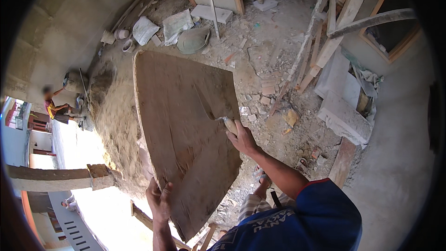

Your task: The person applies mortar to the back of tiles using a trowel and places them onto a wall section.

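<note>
Left hand [159, 200] gripped lower edge of big wooden board [181, 125], held tilted. Right hand [241, 138] held trowel [211, 107] w/ blade flat on board face. Rubble [260, 65] & sacks [160, 27] on floor; sand pile [116, 121] left of board.

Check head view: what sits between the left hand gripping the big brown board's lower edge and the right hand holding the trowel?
Only the large brown wooden board's bare, scraped face lies between left hand and right hand with its wooden-handled trowel.

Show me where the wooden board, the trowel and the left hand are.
board [181, 130], head view, bare middle of its face
trowel [204, 104], head view, its blade lying on the board
left hand [159, 200], head view, back of the hand at the board's lower edge
</note>
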A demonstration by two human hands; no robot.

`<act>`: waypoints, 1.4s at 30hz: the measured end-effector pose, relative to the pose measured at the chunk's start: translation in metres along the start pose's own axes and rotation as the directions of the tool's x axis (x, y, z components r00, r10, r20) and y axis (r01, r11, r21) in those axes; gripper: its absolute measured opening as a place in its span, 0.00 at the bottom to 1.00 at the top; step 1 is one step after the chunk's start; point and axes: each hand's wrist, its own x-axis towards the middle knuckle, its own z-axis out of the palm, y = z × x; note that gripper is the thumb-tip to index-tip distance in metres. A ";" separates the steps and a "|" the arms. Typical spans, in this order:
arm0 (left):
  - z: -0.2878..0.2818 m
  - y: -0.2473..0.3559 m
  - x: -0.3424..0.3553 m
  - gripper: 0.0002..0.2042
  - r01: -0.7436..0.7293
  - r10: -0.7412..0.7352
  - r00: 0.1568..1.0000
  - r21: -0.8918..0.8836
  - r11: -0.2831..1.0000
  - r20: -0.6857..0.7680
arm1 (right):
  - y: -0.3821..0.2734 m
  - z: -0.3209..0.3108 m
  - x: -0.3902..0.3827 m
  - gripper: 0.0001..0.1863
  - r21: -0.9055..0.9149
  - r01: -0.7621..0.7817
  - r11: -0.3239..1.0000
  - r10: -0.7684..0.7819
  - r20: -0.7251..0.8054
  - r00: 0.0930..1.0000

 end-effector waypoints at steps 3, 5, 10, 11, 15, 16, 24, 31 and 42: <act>0.009 0.011 -0.009 0.13 -0.018 0.018 1.000 0.021 1.000 -0.011 | 0.072 0.005 0.027 0.27 -0.006 -0.135 0.991 0.134 -0.080 0.988; 0.006 0.015 -0.010 0.11 0.002 -0.004 0.999 0.046 0.999 0.044 | 0.115 -0.023 0.061 0.27 0.017 -0.454 0.891 0.453 0.010 0.891; -0.006 0.014 -0.026 0.09 -0.043 0.047 0.997 0.067 0.997 -0.057 | 0.033 -0.008 0.039 0.22 0.164 -0.258 0.952 0.272 -0.069 0.960; -0.006 0.017 -0.027 0.09 -0.028 0.031 0.999 0.094 0.995 -0.025 | 0.025 -0.010 0.033 0.22 0.029 0.027 0.999 -0.024 -0.125 0.992; 0.008 0.022 -0.030 0.08 -0.101 0.096 0.994 0.101 0.990 0.055 | 0.117 -0.042 0.064 0.19 0.139 -0.451 0.882 0.452 0.024 0.892; 0.007 0.024 -0.031 0.08 -0.106 0.101 0.993 0.106 0.989 0.056 | 0.129 -0.046 0.067 0.18 0.127 -0.490 0.862 0.495 -0.006 0.869; -0.008 0.018 -0.035 0.09 0.021 -0.047 0.994 0.245 0.969 0.102 | 0.145 -0.018 0.051 0.21 0.180 -0.454 0.872 0.452 0.057 0.890; -0.026 0.008 -0.040 0.09 0.067 -0.088 0.994 0.293 0.954 0.059 | 0.095 -0.025 0.005 0.11 0.525 -0.393 0.755 0.490 -0.052 0.870; 0.001 0.004 -0.045 0.12 0.039 -0.051 0.996 0.148 0.988 0.076 | 0.121 0.007 -0.038 0.13 0.467 -0.533 0.706 0.614 -0.027 0.789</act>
